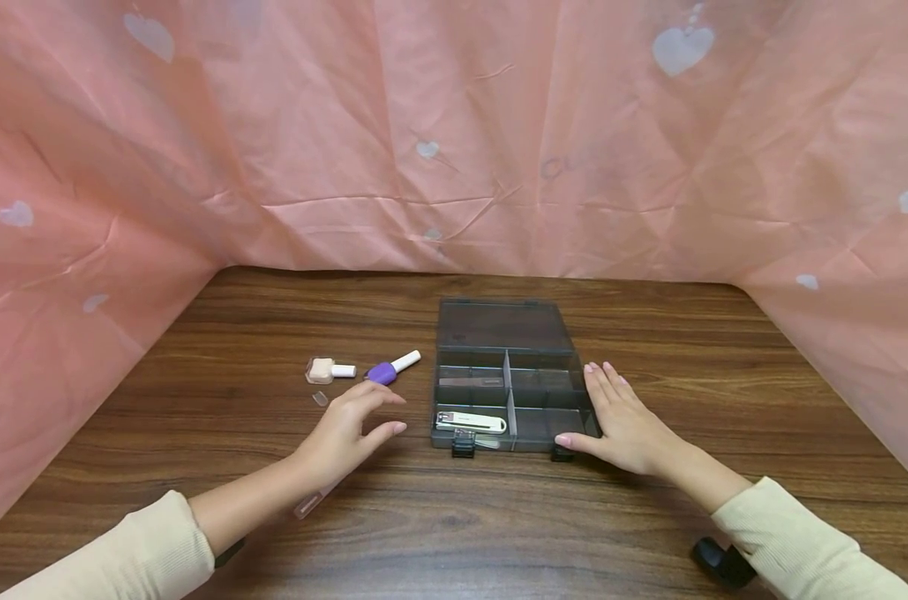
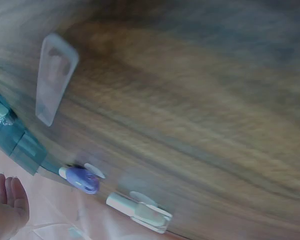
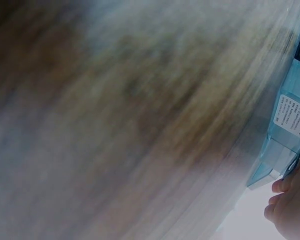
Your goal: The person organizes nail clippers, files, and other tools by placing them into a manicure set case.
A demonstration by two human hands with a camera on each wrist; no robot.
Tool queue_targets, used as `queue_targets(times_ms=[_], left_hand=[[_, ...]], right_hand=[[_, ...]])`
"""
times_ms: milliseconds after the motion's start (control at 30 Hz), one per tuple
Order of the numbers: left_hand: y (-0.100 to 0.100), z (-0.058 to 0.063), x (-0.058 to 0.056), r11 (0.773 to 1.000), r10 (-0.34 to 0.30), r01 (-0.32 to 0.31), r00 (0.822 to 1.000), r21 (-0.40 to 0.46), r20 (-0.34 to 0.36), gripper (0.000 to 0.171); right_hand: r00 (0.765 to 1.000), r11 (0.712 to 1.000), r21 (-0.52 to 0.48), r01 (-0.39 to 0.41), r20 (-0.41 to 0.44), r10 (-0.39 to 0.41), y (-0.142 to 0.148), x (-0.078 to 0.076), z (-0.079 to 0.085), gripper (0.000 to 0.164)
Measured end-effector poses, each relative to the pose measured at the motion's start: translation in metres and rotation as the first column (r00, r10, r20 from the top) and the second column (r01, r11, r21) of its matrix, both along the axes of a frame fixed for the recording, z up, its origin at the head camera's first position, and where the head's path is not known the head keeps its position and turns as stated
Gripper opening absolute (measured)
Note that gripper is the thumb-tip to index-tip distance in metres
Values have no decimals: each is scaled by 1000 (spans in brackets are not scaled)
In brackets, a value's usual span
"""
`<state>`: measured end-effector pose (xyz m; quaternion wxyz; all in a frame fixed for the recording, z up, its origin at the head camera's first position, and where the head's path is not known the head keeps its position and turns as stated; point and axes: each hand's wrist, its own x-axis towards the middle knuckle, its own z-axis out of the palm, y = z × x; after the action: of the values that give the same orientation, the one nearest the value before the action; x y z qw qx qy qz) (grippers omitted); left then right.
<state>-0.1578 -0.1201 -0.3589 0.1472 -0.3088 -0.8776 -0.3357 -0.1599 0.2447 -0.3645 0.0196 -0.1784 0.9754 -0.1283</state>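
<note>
A dark see-through divided box (image 1: 547,442) lies on the table with its lid (image 1: 502,325) laid back. Its front left compartment holds a nail clipper (image 1: 471,422); a flat pinkish strip (image 1: 471,382) lies in the back left one. My right hand (image 1: 626,421) rests against the box's right side, fingers extended, thumb at the front edge. My left hand (image 1: 341,429) hovers left of the box, fingers loosely bent, holding nothing. Beyond it are a purple nail polish bottle (image 1: 381,373) and a cream nail polish bottle (image 1: 321,371). A flat pinkish translucent piece (image 2: 55,82) lies partly under the left wrist.
A small clear piece (image 1: 320,399) lies near the cream bottle. Pink curtains (image 1: 484,167) with pale hearts enclose the back and sides of the wooden table (image 1: 454,533). A black object (image 1: 720,562) sits by the right sleeve.
</note>
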Motion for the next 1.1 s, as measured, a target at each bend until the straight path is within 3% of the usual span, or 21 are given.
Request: queue_targets(times_ms=[533, 1100], left_hand=[[-23, -16, 14, 998, 61, -59, 996, -37, 61, 26], [-42, -25, 28, 989, 142, -136, 981, -57, 129, 22]], right_hand=[[1000, 1000, -3, 5, -14, -5, 2, 1, 0, 104], [1000, 1000, -4, 10, 2, -10, 3, 0, -1, 104]])
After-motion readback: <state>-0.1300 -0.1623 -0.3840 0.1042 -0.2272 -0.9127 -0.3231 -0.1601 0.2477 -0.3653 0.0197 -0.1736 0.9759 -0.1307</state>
